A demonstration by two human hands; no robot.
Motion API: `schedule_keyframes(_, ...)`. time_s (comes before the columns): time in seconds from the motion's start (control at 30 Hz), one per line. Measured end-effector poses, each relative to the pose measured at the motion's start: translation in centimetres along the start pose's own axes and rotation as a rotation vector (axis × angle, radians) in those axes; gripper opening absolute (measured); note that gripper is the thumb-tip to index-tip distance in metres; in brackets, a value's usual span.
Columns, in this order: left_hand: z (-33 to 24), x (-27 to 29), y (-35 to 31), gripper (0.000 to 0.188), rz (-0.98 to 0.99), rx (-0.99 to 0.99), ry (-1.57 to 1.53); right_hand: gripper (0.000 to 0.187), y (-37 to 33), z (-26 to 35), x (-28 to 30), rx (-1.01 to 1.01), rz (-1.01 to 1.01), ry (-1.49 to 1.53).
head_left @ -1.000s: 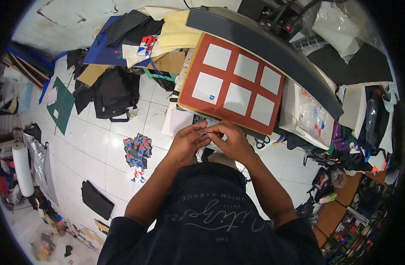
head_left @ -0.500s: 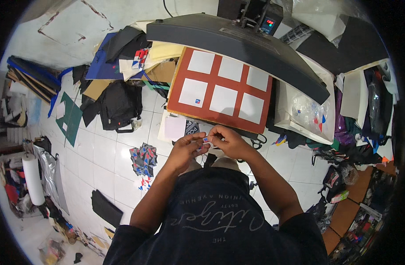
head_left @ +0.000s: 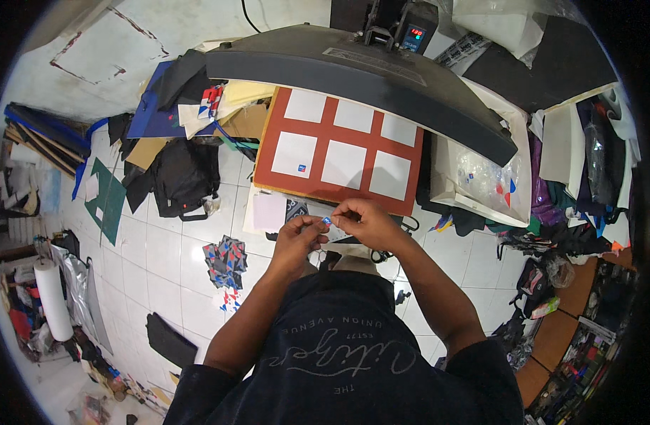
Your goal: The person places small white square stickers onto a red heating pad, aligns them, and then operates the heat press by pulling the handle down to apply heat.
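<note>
Between my two hands, just in front of the red press bed, is a small blue and white sticker (head_left: 327, 220). My left hand (head_left: 297, 242) pinches it between thumb and fingertips, and my right hand (head_left: 367, 224) has its fingertips closed at its right edge. What backs the sticker is too small to make out. Ahead of both hands lies the red bed (head_left: 320, 149) of a heat press, with several white squares in rows. On the near left white square (head_left: 288, 147) sits another small blue sticker (head_left: 301, 168). The dark upper plate (head_left: 353, 78) is raised behind the bed.
A white box (head_left: 449, 191) with clear plastic and loose pieces stands right of the press. Scissors (head_left: 410, 224) are by the bed's near edge. Left, a black backpack (head_left: 187, 173) and a pile of patterned grey, red and blue pieces (head_left: 226, 262) lie on the tiled floor.
The press and surroundings have shifted a little left in the picture. My hands stay together at the sticker, with their fingers slightly rearranged and more of its blue face showing.
</note>
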State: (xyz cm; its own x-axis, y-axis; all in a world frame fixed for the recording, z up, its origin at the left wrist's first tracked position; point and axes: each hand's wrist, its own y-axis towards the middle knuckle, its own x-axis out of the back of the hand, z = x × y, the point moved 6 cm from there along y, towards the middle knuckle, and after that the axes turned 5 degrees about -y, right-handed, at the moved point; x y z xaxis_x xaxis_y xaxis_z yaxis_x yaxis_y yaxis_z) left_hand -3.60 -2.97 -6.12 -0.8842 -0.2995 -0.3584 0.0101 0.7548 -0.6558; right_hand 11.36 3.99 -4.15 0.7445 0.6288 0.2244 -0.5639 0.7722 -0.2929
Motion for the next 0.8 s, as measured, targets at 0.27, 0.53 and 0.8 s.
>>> schedule_keyframes(0.27, 0.3, -0.4, -0.2, 0.019, 0.016, -0.010, 0.069, 0.015, 0.3, 0.9, 0.2, -0.002, 0.074, -0.154)
schedule_keyframes(0.53, 4.2, 2.4, 0.7, 0.024, -0.042, 0.049, -0.014, 0.022, 4.3, -3.2, 4.2, 0.039, 0.080, -0.375)
schedule_keyframes(0.8, 7.4, 6.8, -0.5, 0.023, -0.126, 0.066, -0.040, 0.020, 8.2, -5.5, 6.8, -0.027, 0.020, -0.637)
